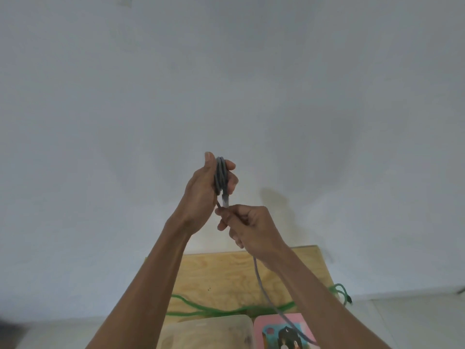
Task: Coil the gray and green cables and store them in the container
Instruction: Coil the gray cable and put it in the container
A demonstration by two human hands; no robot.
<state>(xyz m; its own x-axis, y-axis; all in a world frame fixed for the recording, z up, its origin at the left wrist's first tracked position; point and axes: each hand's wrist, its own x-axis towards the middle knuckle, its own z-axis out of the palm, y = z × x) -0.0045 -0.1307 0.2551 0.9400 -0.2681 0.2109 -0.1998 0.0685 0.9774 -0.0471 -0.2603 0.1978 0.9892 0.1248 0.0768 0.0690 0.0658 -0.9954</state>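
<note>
Raised in front of a pale wall, the left hand (205,190) has thumb and fingers curled round a small bundle of loops of the gray cable (221,178), holding them upright so the turns stay stacked and cannot spring apart. Just below it, the right hand (247,229) pinches the same cable between thumb and fingers, close under the loops, likely to feed the next turn with some tension. From that hand the uncoiled gray length hangs down and trails toward a pink picture card (284,332). Well below both hands, the green cable (226,309) lies loose and uncoiled across a plywood board (226,275), apparently waiting its turn. Below the left forearm sits a translucent container (206,331), nothing yet visibly stored in it.
</note>
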